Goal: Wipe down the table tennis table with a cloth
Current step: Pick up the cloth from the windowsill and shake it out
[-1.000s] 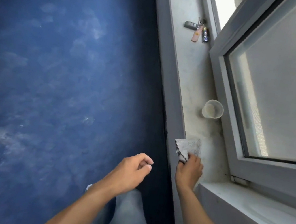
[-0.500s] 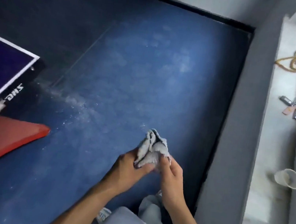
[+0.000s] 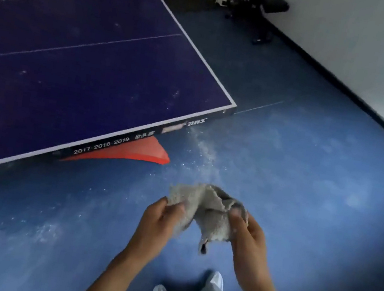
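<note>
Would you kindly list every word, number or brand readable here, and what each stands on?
"2017·2018·2019": white print on the side edge of the table tennis table.
"世乒赛": same edge, right of the years.
"DHS": same edge, near the corner, seen upside down.
Pale label between them: too blurred to read.

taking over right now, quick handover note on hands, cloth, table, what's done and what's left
Left hand: grips one side of the cloth.
Right hand: grips the other side; the cloth hangs bunched between them above the blue floor.
Table tennis table: ahead to the left, pale specks on its top, cloth not touching it.
Done: cloth in hand. Left: wipe the whole top.
</note>
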